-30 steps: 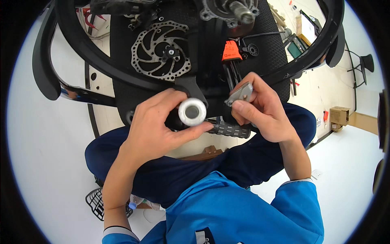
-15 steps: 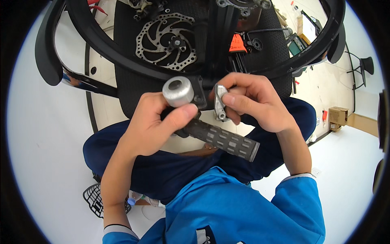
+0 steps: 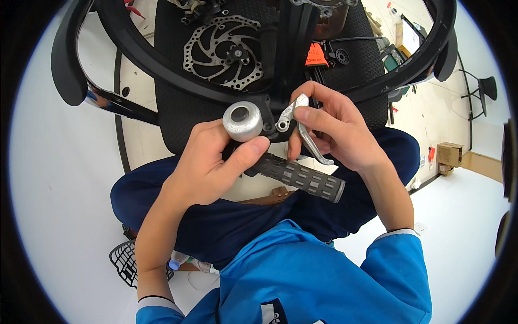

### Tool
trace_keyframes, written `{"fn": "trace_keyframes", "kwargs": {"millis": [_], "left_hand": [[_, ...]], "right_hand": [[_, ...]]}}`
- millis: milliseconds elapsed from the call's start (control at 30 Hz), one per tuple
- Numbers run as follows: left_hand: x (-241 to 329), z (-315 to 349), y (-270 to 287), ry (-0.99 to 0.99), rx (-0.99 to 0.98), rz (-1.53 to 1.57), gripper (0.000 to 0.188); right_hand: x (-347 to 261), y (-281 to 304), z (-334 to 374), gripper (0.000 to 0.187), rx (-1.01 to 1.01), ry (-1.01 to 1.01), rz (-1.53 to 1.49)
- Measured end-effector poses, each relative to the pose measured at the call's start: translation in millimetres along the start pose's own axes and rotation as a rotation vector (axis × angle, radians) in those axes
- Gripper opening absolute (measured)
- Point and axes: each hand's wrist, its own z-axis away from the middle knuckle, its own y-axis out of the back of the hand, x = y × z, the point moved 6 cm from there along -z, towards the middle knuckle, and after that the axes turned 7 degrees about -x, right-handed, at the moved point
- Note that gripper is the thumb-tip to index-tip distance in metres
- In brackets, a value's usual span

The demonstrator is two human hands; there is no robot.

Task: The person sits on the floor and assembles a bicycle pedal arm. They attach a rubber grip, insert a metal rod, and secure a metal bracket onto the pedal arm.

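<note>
My left hand [image 3: 208,162] is closed round the inner part of a handlebar grip assembly, its thumb lying below a round silver bicycle bell [image 3: 243,121]. From that hand the black ribbed handlebar grip [image 3: 302,177] points right and slightly down. Between thumb and fingers, my right hand [image 3: 337,127] pinches a silver brake lever [image 3: 310,137]. The lever's pivot end, with a round hole, lies close beside the black bracket [image 3: 265,116] next to the bell; whether they touch I cannot tell. Its blade slants down to the right above the grip.
A black spoked wheel [image 3: 156,70] lies across a black chair seat [image 3: 181,129] ahead of me. A brake disc [image 3: 195,46] and an orange-and-black part [image 3: 315,55] rest there too. Cardboard boxes [image 3: 449,154] stand at the right, and a black basket [image 3: 125,264] is at lower left.
My right hand has turned the brake lever, so its blade now shows lengthwise and its pivot end faces the bracket. The bell and grip have shifted slightly right, the grip's end tilting up.
</note>
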Motion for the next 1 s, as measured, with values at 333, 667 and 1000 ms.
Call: {"fn": "trace_keyframes", "kwargs": {"millis": [333, 667, 1000], "left_hand": [[14, 0, -4, -0.177, 0.033, -0.497, 0.028], [13, 3, 6, -0.18, 0.124, -0.258, 0.019], [9, 10, 13, -0.427, 0.277, -0.329, 0.025]], "right_hand": [[-4, 2, -1, 0.021, -0.087, -0.057, 0.055], [-13, 8, 3, 0.016, -0.051, 0.072, 0.032], [-26, 9, 12, 0.02, -0.142, 0.363, 0.212]]}}
